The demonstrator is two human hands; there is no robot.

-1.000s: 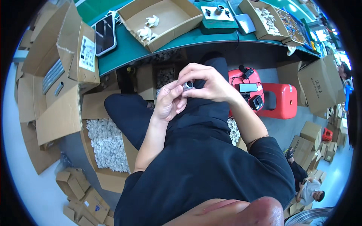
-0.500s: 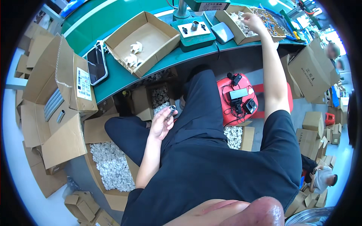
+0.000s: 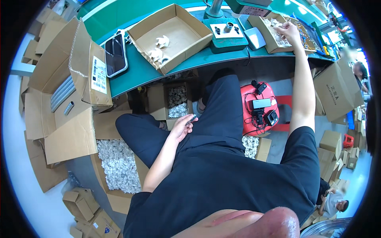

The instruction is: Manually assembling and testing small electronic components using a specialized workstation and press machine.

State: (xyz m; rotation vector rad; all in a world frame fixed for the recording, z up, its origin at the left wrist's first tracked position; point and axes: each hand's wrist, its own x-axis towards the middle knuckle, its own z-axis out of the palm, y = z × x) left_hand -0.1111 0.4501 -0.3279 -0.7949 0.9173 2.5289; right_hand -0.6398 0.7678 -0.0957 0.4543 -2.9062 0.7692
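Observation:
Near my lap my left hand (image 3: 181, 129) is closed around a short grey metal sleeve (image 3: 193, 118), one end poking out past the fingertips. My right arm stretches to the bench, where my right hand (image 3: 291, 33) reaches into a cardboard box (image 3: 279, 50) of small white parts (image 3: 274, 24). Its fingers are bent and drawn together among those parts; whatever they pinch is too small to make out. Left of that box stands a green press fixture (image 3: 228, 45) with a white top plate, an upright metal sleeve (image 3: 228, 27) and two black knobs.
A shallow cardboard tray (image 3: 178, 55) with several white finned pieces (image 3: 162, 41) and a phone (image 3: 116, 55) lie on the green bench. An open carton (image 3: 71, 131) holds metal sleeves at left. A red stool (image 3: 248, 93) carries cabled devices. Boxes of white parts (image 3: 117, 166) stand below.
The view has shifted, so the bench appears farther right. My right hand stays at the box of white parts, its fingers shifted slightly. My left hand still holds the sleeve, now turned more sideways.

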